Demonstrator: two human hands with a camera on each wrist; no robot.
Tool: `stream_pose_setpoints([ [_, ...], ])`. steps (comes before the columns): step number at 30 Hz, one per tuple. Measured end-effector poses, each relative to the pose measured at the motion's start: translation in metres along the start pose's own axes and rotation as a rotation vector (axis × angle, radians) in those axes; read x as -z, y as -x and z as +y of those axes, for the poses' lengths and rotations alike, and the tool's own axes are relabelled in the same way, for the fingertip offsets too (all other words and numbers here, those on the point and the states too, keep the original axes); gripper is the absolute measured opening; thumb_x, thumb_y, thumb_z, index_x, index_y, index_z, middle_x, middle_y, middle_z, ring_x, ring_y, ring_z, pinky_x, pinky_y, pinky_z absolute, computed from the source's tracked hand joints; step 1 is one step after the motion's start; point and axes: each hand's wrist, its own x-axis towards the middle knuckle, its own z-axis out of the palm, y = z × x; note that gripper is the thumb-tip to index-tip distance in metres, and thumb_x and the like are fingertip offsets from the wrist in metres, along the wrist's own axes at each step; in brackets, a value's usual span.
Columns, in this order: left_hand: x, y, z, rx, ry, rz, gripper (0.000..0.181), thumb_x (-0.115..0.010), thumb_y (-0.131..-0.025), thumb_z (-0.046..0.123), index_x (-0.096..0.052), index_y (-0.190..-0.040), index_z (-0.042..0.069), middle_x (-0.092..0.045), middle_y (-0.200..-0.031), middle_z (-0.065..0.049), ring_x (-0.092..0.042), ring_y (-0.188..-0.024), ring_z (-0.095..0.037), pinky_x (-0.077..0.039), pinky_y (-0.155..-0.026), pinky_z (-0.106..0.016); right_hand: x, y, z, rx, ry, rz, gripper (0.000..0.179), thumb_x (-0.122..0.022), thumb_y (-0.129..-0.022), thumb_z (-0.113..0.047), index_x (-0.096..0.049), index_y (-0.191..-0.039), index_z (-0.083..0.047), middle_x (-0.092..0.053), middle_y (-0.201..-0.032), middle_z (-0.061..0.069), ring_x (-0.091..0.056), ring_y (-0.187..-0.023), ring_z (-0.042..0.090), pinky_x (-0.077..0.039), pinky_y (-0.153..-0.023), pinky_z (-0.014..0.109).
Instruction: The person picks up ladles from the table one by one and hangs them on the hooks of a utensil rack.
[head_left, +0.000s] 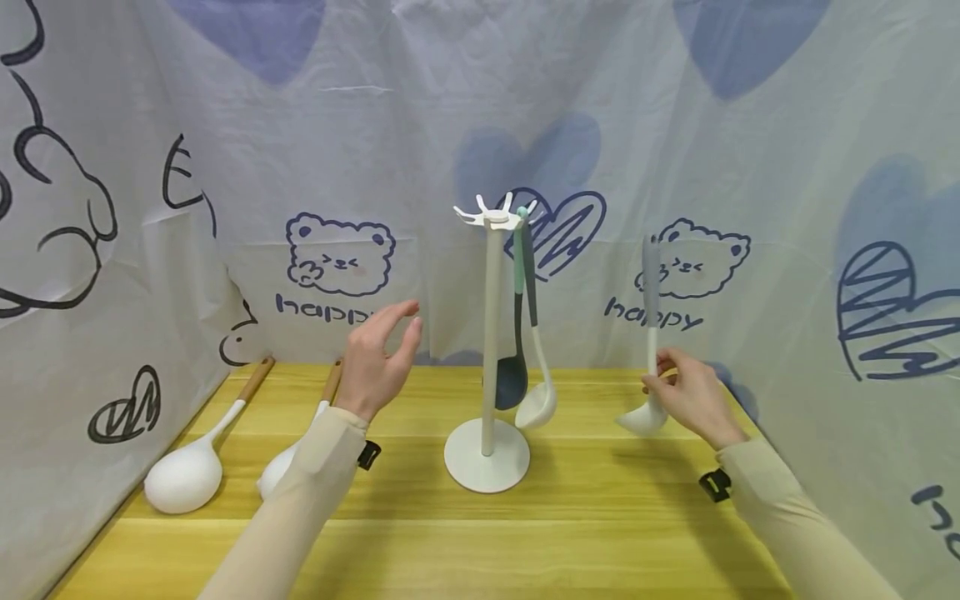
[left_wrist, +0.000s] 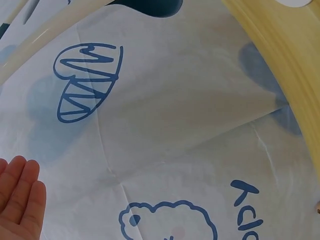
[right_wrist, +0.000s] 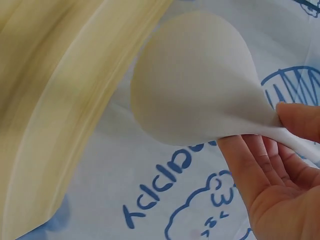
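My right hand (head_left: 693, 396) pinches a white ladle with a grey handle (head_left: 651, 287) low on its stem, just above the bowl. The ladle is upright, handle up, and its bowl (right_wrist: 195, 80) looks large in the right wrist view. To the left, my left hand (head_left: 377, 358) is raised with nothing in it, fingers extended. Between the hands stands a white utensil rack (head_left: 487, 454) with hooks at its top. From its right side hang a dark ladle with a green handle (head_left: 513, 379) and a white ladle with a grey handle (head_left: 537, 404).
Two white ladles with wooden handles lie at the left: one (head_left: 183, 477) by the cloth wall, the other (head_left: 277, 468) partly hidden behind my left forearm. The wooden table (head_left: 420, 550) is bordered by printed cloth (head_left: 420, 150) at the back and sides.
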Motion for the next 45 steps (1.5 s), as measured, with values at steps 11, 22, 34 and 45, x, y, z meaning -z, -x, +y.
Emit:
stream_pose_setpoints([
  [11, -0.003, -0.013, 0.004, -0.016, 0.001, 0.033, 0.026, -0.06, -0.095, 0.01, -0.067, -0.118, -0.001, -0.071, -0.114, -0.017, -0.066, -0.107, -0.031, -0.053, -0.098, -0.042, -0.006, 0.003, -0.018, 0.039, -0.037, 0.031, 0.023, -0.063, -0.096, -0.02, -0.059, -0.111, -0.002, -0.066, -0.102, 0.019, -0.068, -0.091, 0.035, -0.061, -0.07, 0.042],
  [22, -0.005, -0.03, 0.014, -0.036, 0.0, 0.001, 0.029, -0.058, -0.096, 0.014, -0.066, -0.12, -0.001, -0.069, -0.117, -0.018, -0.065, -0.111, -0.031, -0.051, -0.101, -0.041, -0.011, 0.009, -0.031, 0.069, -0.039, 0.066, 0.022, -0.066, -0.093, -0.017, -0.062, -0.11, -0.003, -0.069, -0.098, 0.016, -0.068, -0.091, 0.033, -0.06, -0.071, 0.042],
  [34, -0.001, -0.055, 0.033, -0.064, -0.004, -0.007, 0.032, -0.059, -0.096, 0.014, -0.063, -0.124, -0.001, -0.066, -0.123, -0.019, -0.063, -0.115, -0.031, -0.049, -0.104, -0.039, -0.018, 0.012, -0.051, 0.103, -0.09, 0.061, 0.02, -0.067, -0.093, -0.015, -0.063, -0.11, -0.005, -0.07, -0.093, 0.011, -0.068, -0.085, 0.026, -0.06, -0.067, 0.036],
  [45, -0.006, -0.08, 0.047, -0.096, 0.022, 0.08, 0.029, -0.057, -0.096, 0.014, -0.066, -0.12, 0.0, -0.069, -0.118, -0.016, -0.064, -0.111, -0.027, -0.049, -0.102, -0.034, -0.016, 0.02, -0.066, 0.169, -0.137, 0.08, 0.022, -0.068, -0.093, -0.014, -0.064, -0.113, -0.004, -0.072, -0.09, 0.01, -0.07, -0.078, 0.021, -0.061, -0.068, 0.039],
])
